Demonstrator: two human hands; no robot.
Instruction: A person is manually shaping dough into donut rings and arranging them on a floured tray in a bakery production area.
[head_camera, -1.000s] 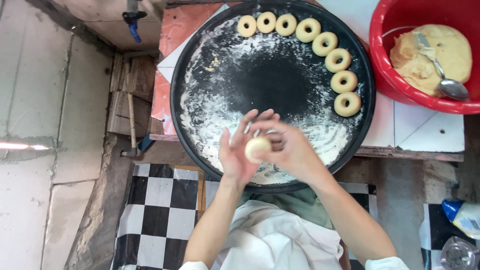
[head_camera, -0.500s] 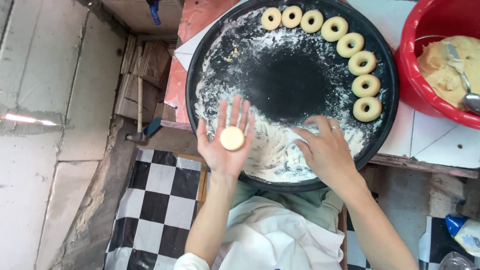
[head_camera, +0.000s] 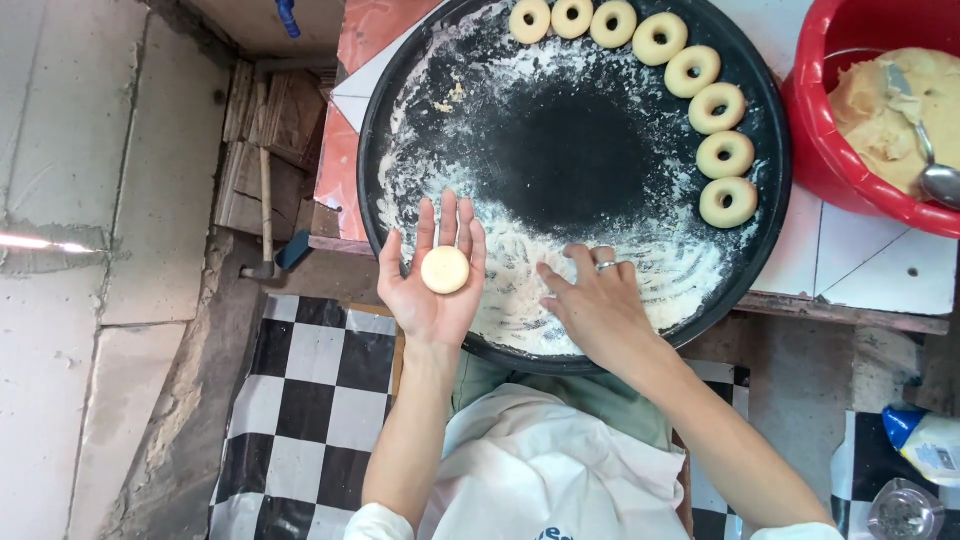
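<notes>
Left hand (head_camera: 432, 285) open, palm up, flat dough disc (head_camera: 445, 270) resting on palm at edge of round black tray (head_camera: 400, 120). Right hand (head_camera: 595, 305) spread flat on floured tray, empty. Eight dough rings (head_camera: 725, 155) along far rim.

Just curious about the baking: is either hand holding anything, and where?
The left hand cradles a flattened dough disc on its open palm. The right hand holds nothing, resting on the floured tray.

The round tray (head_camera: 400, 120) looks like dark matt metal, dusted with powdery white flour. The dough disc (head_camera: 445, 270) and dough rings (head_camera: 725, 155) are pale, smooth and soft-looking. The red bowl (head_camera: 815, 150) is glossy plastic; its spoon (head_camera: 930, 165) is shiny metal. The bench (head_camera: 880, 280) is smooth white tile
</notes>
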